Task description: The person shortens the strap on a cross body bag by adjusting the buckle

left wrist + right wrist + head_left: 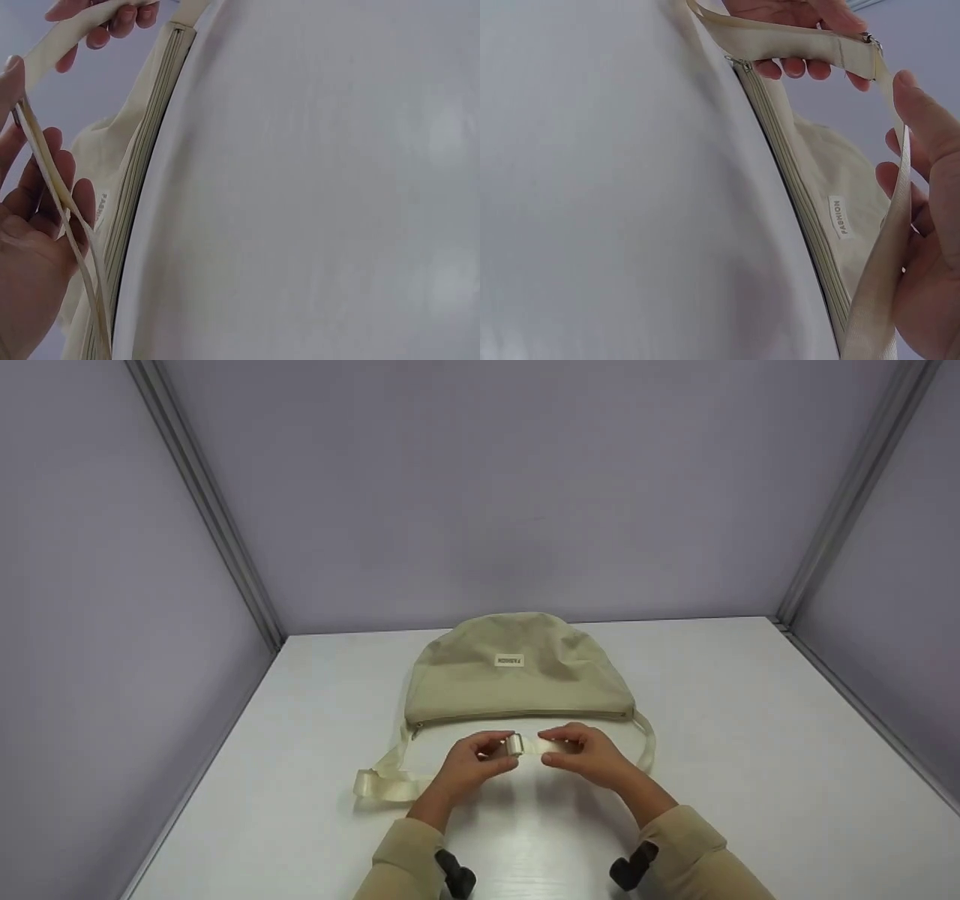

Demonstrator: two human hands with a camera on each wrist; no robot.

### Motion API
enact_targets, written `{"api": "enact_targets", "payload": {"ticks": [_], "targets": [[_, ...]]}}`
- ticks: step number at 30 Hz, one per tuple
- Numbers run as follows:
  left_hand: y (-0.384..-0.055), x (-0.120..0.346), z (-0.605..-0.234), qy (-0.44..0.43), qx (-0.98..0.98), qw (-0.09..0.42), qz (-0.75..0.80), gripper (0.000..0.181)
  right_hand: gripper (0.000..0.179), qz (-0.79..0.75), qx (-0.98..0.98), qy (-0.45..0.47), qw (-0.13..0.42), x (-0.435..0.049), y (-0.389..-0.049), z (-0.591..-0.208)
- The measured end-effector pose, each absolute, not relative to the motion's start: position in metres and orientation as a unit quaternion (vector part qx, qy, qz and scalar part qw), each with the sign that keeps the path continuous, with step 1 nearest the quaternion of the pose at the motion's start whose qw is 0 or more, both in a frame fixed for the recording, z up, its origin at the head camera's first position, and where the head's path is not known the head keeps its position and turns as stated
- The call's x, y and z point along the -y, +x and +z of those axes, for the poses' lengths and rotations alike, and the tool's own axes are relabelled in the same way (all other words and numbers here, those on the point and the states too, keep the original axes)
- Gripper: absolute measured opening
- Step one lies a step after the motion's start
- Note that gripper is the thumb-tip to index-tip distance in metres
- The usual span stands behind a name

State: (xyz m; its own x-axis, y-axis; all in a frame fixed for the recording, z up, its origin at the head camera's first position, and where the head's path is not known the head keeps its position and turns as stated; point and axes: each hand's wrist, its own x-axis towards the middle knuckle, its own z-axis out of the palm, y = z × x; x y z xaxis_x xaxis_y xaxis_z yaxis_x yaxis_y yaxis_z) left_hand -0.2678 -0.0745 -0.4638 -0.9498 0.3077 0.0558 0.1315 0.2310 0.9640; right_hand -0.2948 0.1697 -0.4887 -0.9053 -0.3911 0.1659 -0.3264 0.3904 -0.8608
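Head view shows, at lower middle, the left hand (472, 759) pinching the strap (386, 789) at its buckle (519, 744) and the right hand (592, 754) pinching it nearby, seemingly to hold this part straight, while the bag (517, 688) lies near frame centre.

The person wore matching tan sleeves. In the head view the left sleeve (394, 880) lay between six and seven o'clock, the right sleeve (716, 877) between four and five. Both looked plain and matte, ending at the wrist in a wide left cuff (409, 840) and right cuff (681, 831), each crossed by a line that could have been fold or seam. A black fitting (459, 880) jutted from the left sleeve at about four o'clock; its twin, a second black fitting (630, 871), jutted from the right at about eight. Each had rounded, knob-like lobes. The fingers (126, 21) were bare, their nails apparently short.
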Motion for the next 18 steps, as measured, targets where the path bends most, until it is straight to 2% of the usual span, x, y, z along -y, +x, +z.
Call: {"api": "enact_targets", "payload": {"ticks": [8, 13, 18], "targets": [[-0.262, 0.071, -0.459, 0.138, -0.759, 0.064, 0.633, 0.041, 0.033, -0.516, -0.835, -0.187, 0.028, -0.162, -0.292, -0.487], [-0.263, 0.070, -0.460, 0.133, -0.755, 0.062, 0.639, 0.040, 0.033, -0.519, -0.834, -0.184, 0.034, -0.157, -0.283, -0.476], [-0.271, 0.070, -0.472, 0.139, -0.754, 0.056, 0.639, 0.040, 0.035, -0.526, -0.827, -0.196, 0.021, -0.158, -0.288, -0.483]]}}
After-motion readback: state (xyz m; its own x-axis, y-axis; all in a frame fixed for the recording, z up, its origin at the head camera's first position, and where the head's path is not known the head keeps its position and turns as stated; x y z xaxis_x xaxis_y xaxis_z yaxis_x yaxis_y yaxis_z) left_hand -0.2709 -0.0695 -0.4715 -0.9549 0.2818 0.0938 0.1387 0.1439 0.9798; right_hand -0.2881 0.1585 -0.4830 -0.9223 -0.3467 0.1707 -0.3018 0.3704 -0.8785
